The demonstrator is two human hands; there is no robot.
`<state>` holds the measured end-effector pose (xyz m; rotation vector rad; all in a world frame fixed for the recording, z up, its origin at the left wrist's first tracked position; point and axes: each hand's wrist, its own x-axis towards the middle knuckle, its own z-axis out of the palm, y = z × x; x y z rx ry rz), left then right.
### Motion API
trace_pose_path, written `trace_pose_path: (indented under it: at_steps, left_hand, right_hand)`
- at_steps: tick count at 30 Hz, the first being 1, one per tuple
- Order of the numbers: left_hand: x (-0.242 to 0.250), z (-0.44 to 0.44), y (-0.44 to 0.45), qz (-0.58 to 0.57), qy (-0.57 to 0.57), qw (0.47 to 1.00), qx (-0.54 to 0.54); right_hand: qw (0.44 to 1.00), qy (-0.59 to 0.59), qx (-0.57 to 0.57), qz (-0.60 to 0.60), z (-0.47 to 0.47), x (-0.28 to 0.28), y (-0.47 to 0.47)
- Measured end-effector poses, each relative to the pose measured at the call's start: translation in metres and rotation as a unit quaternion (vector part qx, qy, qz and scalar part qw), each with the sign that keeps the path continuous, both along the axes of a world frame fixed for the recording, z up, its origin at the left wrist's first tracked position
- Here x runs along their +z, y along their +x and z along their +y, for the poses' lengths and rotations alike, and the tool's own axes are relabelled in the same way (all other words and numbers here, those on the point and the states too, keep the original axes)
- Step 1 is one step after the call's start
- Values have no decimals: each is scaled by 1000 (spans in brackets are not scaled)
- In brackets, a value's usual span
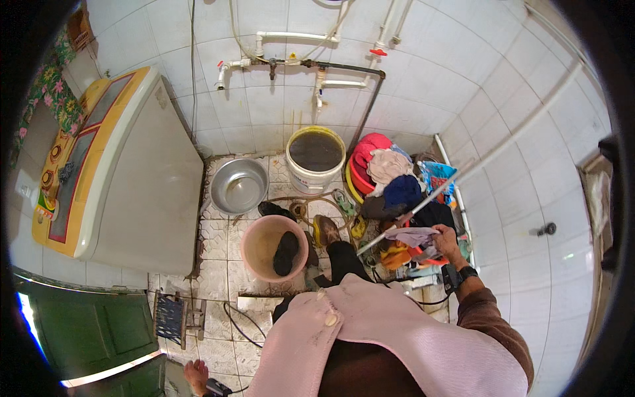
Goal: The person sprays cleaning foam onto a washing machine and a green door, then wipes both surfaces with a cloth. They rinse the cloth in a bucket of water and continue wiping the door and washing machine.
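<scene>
My right hand (449,244) grips the edge of a pale lilac cloth (412,236) above a red basin (439,259) at the right. Orange cloth (395,255) lies beside that basin. Just beyond is a heap of laundry, with a navy cloth (403,192) and a beige cloth (390,166), partly in another red basin (360,177). At the lower left, my left hand (197,374) hangs over the tiled floor with its fingers somewhat curled and nothing visible in it. A pink plastic basin (252,248) holding a dark shoe (286,253) stands before me.
A bucket of dark water (316,182) stands by the back wall, near a metal basin (218,186). A twin-tub washing machine (144,183) is at the left, a small folding stool (170,318) below it. A long pole (441,188) slants across the right side. A hose (278,199) crosses the floor.
</scene>
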<state>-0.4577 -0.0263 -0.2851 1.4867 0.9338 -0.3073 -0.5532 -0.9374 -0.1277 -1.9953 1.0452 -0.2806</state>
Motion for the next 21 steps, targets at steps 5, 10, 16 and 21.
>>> trace_pose_path:
  at_steps: [5,10,16,21]
  left_hand:
    - [25,-37,8,56,2,972,227]
    - [86,-176,140,-132,49,989,-35]
    - [89,-431,379,-155,-42,965,-209]
    - [45,-625,459,-100,-152,907,-380]
  right_hand:
    - [994,40,95,-42,-59,-37,145]
    - [984,-52,166,40,-82,-67,298]
    - [958,48,282,-5,-95,-151,436]
    - [938,-11,341,67,-95,-232,521]
